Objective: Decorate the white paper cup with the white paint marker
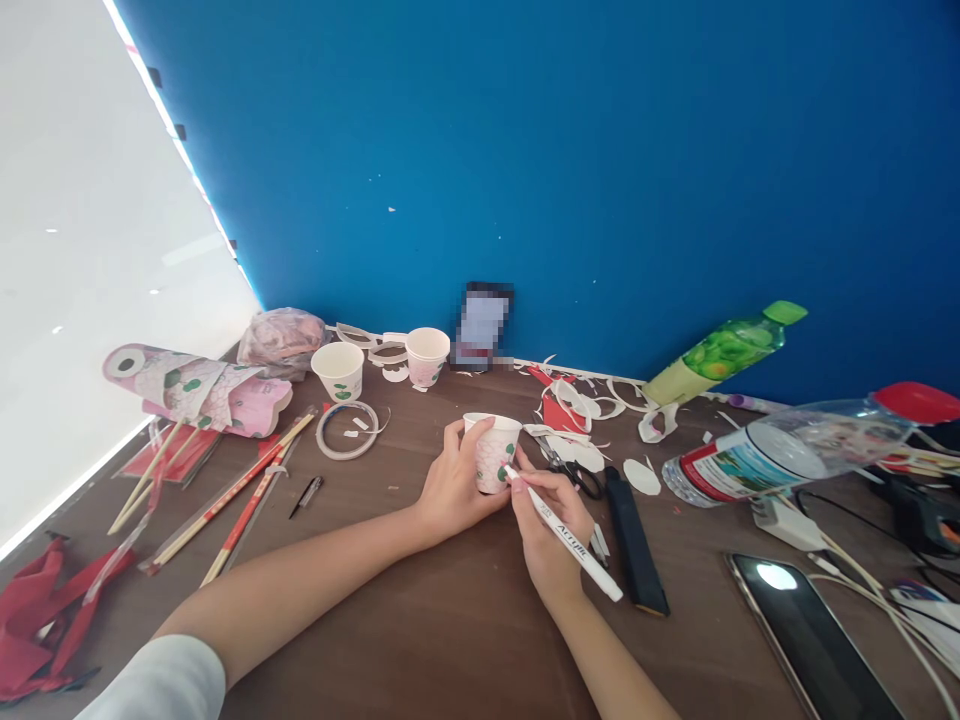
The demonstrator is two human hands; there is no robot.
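Observation:
My left hand [454,480] is wrapped round a small paper cup [495,455], pale pink with green leaf shapes, which stands upright on the brown table. Between the fingers of my right hand [553,520] is a white acrylic marker [574,545]. Its tip meets the lower right side of the cup, or comes very close to it. Scissors [577,472] with black handles lie just right of the cup, partly hidden by my right hand. A long black case [636,545] rests beside that hand.
Two paper cups, one single [337,370] and one stacked [427,355], stand left of a propped phone [481,325]. Tape [346,430], chopsticks [240,490] and a pen [306,496] lie left. Paper scraps [577,410], bottles [720,350] and another phone [810,640] occupy the right.

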